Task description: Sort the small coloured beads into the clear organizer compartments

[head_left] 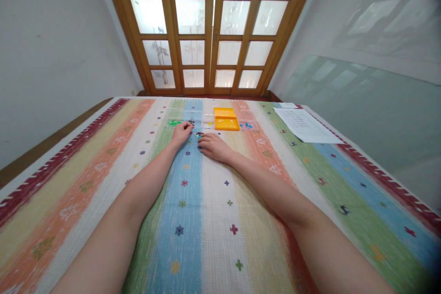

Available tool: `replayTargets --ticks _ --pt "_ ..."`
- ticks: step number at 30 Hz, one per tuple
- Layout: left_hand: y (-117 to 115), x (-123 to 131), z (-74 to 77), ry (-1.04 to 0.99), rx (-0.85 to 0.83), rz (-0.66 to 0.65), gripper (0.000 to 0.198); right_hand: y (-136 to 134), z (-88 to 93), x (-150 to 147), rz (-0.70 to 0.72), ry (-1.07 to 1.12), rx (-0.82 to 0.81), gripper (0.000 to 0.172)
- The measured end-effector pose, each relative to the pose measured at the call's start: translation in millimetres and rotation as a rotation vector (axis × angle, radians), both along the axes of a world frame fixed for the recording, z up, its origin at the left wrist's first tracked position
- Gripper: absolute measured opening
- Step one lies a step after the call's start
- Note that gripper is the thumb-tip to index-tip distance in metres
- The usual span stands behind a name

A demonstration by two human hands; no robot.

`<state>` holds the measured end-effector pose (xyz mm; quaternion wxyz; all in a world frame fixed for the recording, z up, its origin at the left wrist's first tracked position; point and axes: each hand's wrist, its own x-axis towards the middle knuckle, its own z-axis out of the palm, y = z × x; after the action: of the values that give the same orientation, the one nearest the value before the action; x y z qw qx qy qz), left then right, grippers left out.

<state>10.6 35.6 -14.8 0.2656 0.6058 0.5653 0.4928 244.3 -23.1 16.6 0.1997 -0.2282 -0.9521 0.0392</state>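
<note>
My left hand (182, 133) is held over the blue stripe of the cloth, fingertips pinched together beside a clear box of dark pieces (191, 122); what it holds is too small to make out. Palm down on the cloth, my right hand (214, 145) has its fingers slightly apart, touching or close to a small pile of mixed pieces (199, 134). Green pieces (174, 122) lie in a clear compartment just behind my left hand. An open orange box (226, 123) with small pale pieces stands behind my right hand.
Blue pieces (246, 126) lie in a clear box right of the orange one. Printed white sheets (306, 125) rest at the back right of the striped tablecloth (186, 239). Behind the table are wood-framed glass doors (210, 27), with walls on both sides.
</note>
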Motion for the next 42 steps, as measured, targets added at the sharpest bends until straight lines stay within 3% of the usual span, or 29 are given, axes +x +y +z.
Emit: replayTargets --ticks 4,9,14,20,23,31,42 --pt "2 -3 -3.3 0.074 0.018 -0.014 0.023 2 0.7 1 -0.041 0.03 0.007 0.012" --pt "4 -5 -5.9 0.115 0.005 -0.015 0.025 11 -2.1 8 -0.104 0.127 -0.026 0.01" --pt "0 -4 -2.0 0.181 0.011 -0.03 0.025 43 -2.9 42 -0.381 0.42 -0.169 0.011" --pt "-3 -17 10.8 0.31 -0.021 -0.172 0.026 82 -5.0 111 -0.778 0.701 -0.123 0.017" --pt "-5 -26 20.0 0.4 -0.049 -0.224 0.027 94 -11.9 133 -0.901 0.753 -0.117 0.022" --pt "-14 -31 42.1 0.548 -0.093 -0.455 0.016 104 -24.3 146 -0.953 0.791 -0.162 0.033" --pt "-16 -36 41.4 0.536 -0.07 -0.547 0.017 107 -32.0 145 -0.928 0.739 -0.125 0.033"
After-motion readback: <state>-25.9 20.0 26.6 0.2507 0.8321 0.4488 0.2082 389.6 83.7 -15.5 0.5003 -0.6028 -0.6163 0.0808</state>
